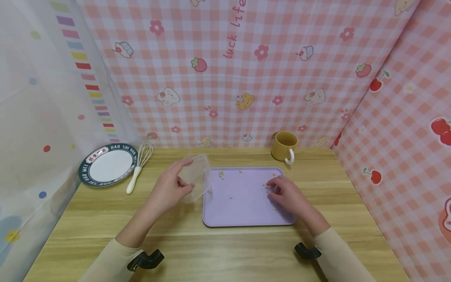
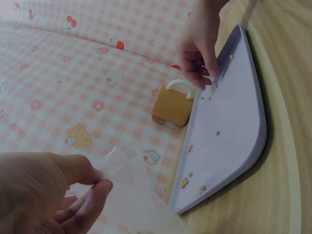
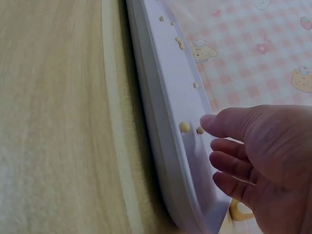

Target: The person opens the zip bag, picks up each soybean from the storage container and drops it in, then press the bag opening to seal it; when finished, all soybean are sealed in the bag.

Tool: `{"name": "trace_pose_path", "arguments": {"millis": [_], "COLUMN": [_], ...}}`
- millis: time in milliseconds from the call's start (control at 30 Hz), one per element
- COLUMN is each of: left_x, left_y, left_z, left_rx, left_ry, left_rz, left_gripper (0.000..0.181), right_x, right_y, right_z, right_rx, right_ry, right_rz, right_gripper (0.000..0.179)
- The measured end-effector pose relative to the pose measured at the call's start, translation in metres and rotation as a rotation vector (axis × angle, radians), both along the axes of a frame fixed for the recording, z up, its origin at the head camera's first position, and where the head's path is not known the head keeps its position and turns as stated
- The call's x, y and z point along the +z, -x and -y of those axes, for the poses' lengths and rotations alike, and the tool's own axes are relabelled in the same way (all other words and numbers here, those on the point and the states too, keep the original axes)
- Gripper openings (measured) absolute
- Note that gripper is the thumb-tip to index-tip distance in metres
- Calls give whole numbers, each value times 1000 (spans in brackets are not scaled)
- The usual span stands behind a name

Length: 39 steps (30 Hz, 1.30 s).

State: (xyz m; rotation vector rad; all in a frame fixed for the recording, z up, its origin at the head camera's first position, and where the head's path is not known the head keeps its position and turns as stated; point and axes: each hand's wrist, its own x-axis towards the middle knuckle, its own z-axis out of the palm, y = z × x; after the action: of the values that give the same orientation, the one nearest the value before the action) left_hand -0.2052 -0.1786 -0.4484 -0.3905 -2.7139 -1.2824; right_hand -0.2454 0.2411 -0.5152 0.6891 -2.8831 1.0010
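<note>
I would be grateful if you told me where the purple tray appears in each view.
Head: purple tray, below and slightly right of centre.
Left wrist: purple tray, right of centre, slanting.
Right wrist: purple tray, near the middle, running top to bottom.
Shared landmark: the right hand, at the tray in every view.

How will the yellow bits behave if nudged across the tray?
The yellow bits likely roll or skid easily, being small and roundish on a smooth-looking tray. Each is probably light, given its tiny size. The raised rim should probably stop strays.
</note>
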Motion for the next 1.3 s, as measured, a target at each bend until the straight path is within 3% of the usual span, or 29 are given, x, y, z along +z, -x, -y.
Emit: {"name": "trace_pose_path", "arguments": {"millis": [367, 933, 1300], "left_x": [0, 2, 1], "left_y": [1, 2, 3], "left_z": [0, 0, 0], "left_rx": [-12, -15, -18], "left_ry": [-5, 9, 25], "left_rz": [3, -15, -30], "left_gripper": [78, 79, 78], "right_x": [-11, -10, -3], "right_y": [9, 12, 8], "right_z": [1, 3, 19], "right_rx": [-25, -17, 46], "right_ry": [-24, -41, 119], "right_rz": [43, 38, -51], "right_gripper": [11, 4, 13]}}
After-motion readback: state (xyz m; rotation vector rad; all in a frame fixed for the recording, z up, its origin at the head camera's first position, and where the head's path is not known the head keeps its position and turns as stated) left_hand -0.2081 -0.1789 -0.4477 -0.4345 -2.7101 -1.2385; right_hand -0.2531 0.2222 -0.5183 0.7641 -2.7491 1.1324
